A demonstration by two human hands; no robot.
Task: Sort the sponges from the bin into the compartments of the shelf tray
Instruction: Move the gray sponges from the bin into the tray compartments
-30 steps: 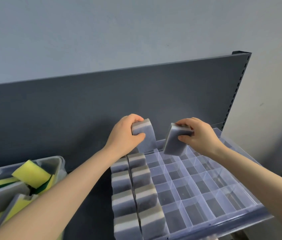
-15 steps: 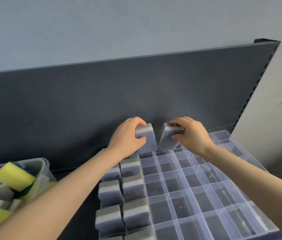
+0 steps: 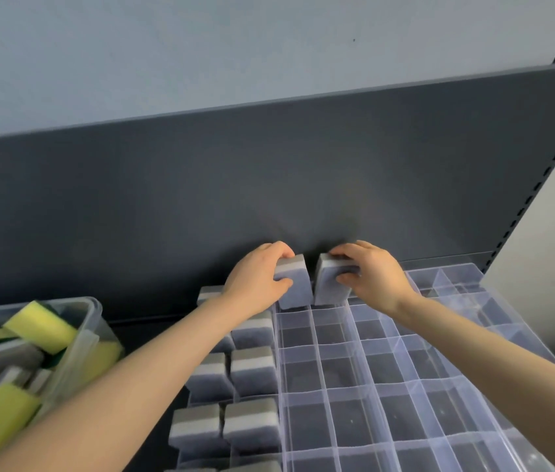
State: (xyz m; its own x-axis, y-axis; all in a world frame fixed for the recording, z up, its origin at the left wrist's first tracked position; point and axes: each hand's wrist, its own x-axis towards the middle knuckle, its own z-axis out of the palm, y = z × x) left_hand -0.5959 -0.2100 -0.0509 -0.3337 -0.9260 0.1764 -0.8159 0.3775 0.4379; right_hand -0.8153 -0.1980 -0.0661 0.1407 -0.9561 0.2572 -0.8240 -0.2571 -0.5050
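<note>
Two grey sponges stand in the tray's back row, side by side with a narrow gap between. The left sponge (image 3: 294, 286) is upright; the right sponge (image 3: 327, 284) leans slightly. The left hand (image 3: 255, 281) grips its sponge, thumb on the near face. The right hand (image 3: 374, 277) pinches the other by its upper end. The clear tray (image 3: 405, 383) has its two left columns filled with seated grey sponges (image 3: 252, 373). The bin (image 3: 93, 311) at far left holds yellow sponges (image 3: 41, 327), below the dark back panel (image 3: 269, 182).

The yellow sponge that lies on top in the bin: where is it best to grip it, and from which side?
Probably pinch the yellow sponge across its two long edges, coming from above: it lies uppermost in the bin, broad face up, tilted, its edges exposed.
</note>
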